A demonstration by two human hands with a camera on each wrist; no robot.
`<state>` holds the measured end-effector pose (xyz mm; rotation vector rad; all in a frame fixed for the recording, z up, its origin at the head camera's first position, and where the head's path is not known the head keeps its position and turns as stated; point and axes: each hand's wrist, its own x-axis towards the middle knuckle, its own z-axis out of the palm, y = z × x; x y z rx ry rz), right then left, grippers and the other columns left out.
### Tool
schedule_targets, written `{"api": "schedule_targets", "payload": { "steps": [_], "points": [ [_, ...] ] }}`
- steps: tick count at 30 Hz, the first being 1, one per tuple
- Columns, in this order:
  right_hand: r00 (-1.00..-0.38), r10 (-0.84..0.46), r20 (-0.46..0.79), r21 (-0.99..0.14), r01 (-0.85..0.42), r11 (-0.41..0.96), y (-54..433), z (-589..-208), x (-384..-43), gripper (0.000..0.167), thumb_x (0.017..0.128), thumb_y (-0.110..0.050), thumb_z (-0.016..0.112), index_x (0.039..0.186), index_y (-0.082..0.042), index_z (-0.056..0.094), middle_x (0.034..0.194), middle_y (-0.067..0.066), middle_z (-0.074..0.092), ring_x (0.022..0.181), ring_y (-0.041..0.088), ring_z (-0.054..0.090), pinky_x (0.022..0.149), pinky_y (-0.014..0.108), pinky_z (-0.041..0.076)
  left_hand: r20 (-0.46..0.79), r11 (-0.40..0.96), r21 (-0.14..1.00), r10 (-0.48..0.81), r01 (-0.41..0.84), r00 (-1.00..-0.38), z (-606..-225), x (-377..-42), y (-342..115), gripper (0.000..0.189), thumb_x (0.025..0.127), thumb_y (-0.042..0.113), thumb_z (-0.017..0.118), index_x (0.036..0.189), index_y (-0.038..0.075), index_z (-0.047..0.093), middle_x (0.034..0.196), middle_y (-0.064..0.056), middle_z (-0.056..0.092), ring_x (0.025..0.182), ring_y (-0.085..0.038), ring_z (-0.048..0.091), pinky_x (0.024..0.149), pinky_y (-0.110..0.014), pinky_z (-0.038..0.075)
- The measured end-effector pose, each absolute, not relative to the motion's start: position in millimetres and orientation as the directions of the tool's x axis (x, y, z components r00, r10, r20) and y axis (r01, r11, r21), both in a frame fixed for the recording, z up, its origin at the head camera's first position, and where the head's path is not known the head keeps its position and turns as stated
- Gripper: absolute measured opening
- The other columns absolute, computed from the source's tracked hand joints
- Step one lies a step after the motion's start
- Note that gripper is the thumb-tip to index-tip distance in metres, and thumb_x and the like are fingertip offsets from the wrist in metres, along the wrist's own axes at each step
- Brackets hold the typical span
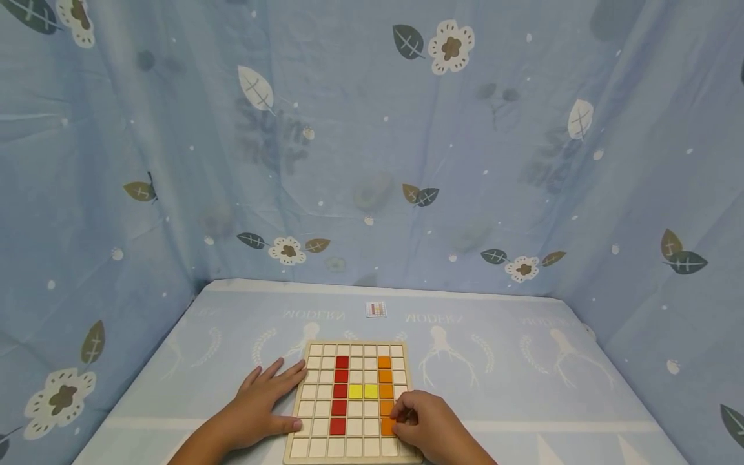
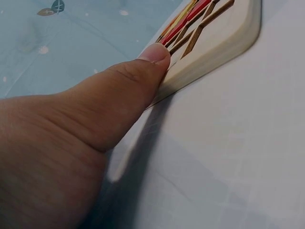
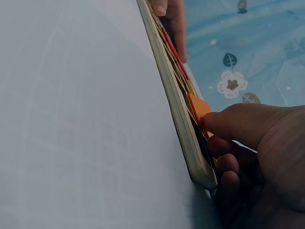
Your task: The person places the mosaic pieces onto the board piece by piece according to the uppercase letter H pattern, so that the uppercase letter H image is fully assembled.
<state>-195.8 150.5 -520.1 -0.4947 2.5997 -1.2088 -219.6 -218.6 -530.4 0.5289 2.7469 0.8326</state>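
A square wooden grid board lies on the table, its cells mostly bare wood. Several red tiles form a column on it, and several orange tiles form another to the right. Two yellow tiles bridge the columns. With fingers spread, my left hand rests along the board's left edge, its thumb touching the rim. At the bottom of the orange column, my right hand pinches an orange tile, which stands tilted up from its cell in the right wrist view.
Beyond the board lies a small card printed with a coloured grid pattern. A pale blue patterned cloth covers the table. Blue floral curtains hang behind it and at both sides.
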Motion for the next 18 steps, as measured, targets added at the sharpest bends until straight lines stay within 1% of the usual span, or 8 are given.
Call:
{"api": "schedule_targets", "payload": {
  "steps": [6, 10, 18],
  "points": [
    [-0.912, -0.4, -0.094, -0.77, -0.188, 0.609, 150.5, -520.2, -197.2, 0.011, 0.09, -0.017, 0.082, 0.088, -0.02, 0.071, 0.082, -0.01, 0.063, 0.071, 0.006, 0.055, 0.061, 0.023, 0.048, -0.101, 0.773, 0.57, 0.401, 0.278, -0.91, -531.2, -220.8, -219.0, 0.103, 0.078, 0.07, 0.076, 0.163, 0.023, 0.041, 0.173, 0.008, 0.028, 0.16, -0.048, 0.01, 0.119, -0.072, -0.005],
    [-0.91, -0.406, -0.09, -0.759, -0.201, 0.619, 150.5, -520.7, -197.9, 0.01, 0.09, -0.018, 0.082, 0.088, -0.021, 0.072, 0.083, -0.011, 0.063, 0.071, 0.005, 0.055, 0.061, 0.023, 0.047, -0.1, 0.769, 0.575, 0.405, 0.279, -0.909, -532.0, -221.8, -219.0, 0.102, 0.079, 0.07, 0.076, 0.162, 0.023, 0.042, 0.173, 0.007, 0.028, 0.16, -0.049, 0.01, 0.119, -0.073, -0.005],
    [-0.909, -0.407, -0.087, -0.758, -0.205, 0.619, 151.1, -520.7, -198.7, 0.01, 0.09, -0.019, 0.082, 0.087, -0.022, 0.073, 0.083, -0.011, 0.063, 0.072, 0.005, 0.056, 0.062, 0.023, 0.048, -0.119, 0.779, 0.57, 0.393, 0.261, -0.912, -532.8, -223.0, -218.5, 0.102, 0.078, 0.071, 0.076, 0.162, 0.025, 0.042, 0.172, 0.008, 0.029, 0.161, -0.046, 0.01, 0.12, -0.072, -0.005]
  ]
}}
